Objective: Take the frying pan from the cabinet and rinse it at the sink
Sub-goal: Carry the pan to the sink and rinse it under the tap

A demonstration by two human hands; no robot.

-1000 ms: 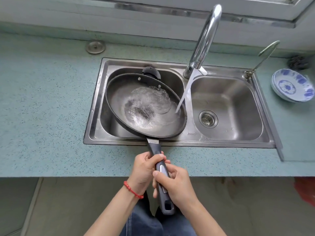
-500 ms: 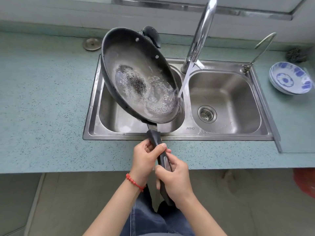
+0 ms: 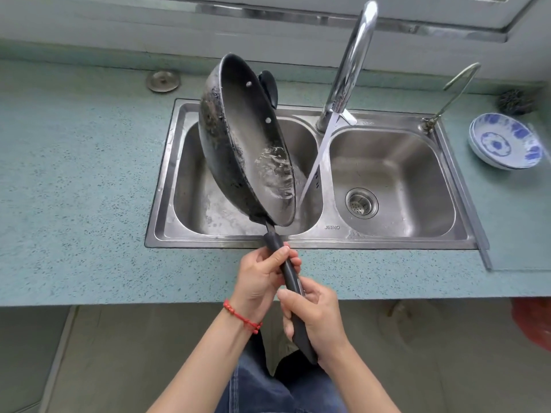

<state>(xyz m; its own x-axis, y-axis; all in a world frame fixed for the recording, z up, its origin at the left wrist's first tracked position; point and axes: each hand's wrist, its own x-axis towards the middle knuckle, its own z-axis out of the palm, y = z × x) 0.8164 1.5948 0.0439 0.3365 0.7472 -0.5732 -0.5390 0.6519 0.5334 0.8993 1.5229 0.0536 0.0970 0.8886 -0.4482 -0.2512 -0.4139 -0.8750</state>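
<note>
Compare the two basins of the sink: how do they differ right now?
The left basin has the tilted frying pan held over it and the tap stream falling into it; the right basin has neither. The right basin's drain shows; the left basin's is hidden. Both are stainless steel.

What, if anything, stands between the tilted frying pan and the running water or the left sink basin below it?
Nothing visible does. The dark round frying pan, held by its handle in the left hand and right hand, hangs tilted over the left steel basin, with the water stream falling just beside its lower rim.
</note>
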